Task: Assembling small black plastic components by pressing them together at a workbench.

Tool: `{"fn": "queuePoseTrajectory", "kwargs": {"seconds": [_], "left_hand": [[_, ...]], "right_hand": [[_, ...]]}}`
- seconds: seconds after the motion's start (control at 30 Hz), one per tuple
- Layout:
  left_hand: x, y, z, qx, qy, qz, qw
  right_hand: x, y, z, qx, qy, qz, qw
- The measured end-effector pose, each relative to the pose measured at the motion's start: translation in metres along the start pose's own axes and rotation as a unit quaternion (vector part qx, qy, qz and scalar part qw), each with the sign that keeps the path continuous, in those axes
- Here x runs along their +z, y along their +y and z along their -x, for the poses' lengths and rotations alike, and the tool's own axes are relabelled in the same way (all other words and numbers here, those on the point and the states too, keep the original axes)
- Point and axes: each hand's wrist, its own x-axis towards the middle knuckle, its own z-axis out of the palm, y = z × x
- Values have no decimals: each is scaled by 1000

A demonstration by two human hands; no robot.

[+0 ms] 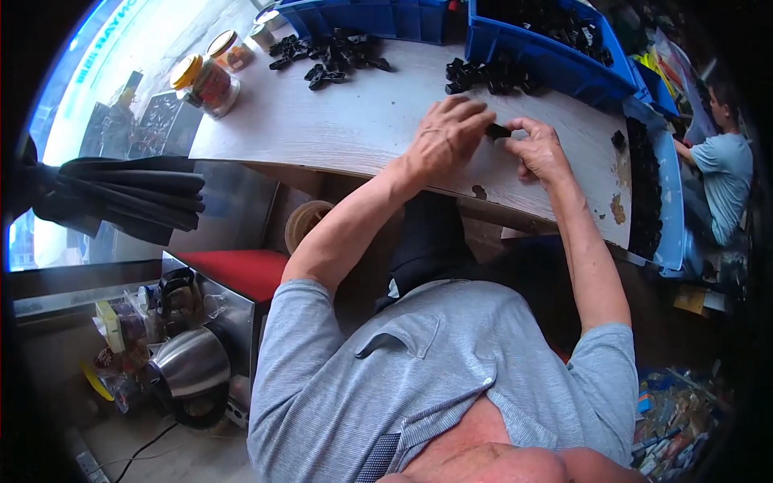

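Over the near edge of the white worktable [354,121], both my hands meet at one small black plastic part [499,131]. My right hand [538,151] pinches its right end between thumb and forefinger. My left hand [451,135] is slightly blurred, its fingers bent and closed at the part's left end; its thumb is mostly hidden. Beyond my hands lies a pile of similar black parts [487,76], below a blue crate [555,60] holding more of them. Another heap of black parts [334,58] is spread farther left.
A second blue crate [403,20] stands at the back. Two jars [211,87] sit at the left edge. One loose black part [618,140] lies to the right, beside a light-blue bin [670,201]. Another person [721,165] sits beyond it. A metal kettle [192,362] is at lower left.
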Motion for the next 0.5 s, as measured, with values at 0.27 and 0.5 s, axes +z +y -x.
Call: {"fn": "queuePoseTrajectory", "kwargs": {"seconds": [0.27,0.5], "left_hand": [[-73,-130,35,-155,142,-349,913],[-62,-120,54,-157,42,-278,947]], "right_hand": [[-30,10,7,34,46,-132,990],[-120,48,-16,26,299,-249,921]]}}
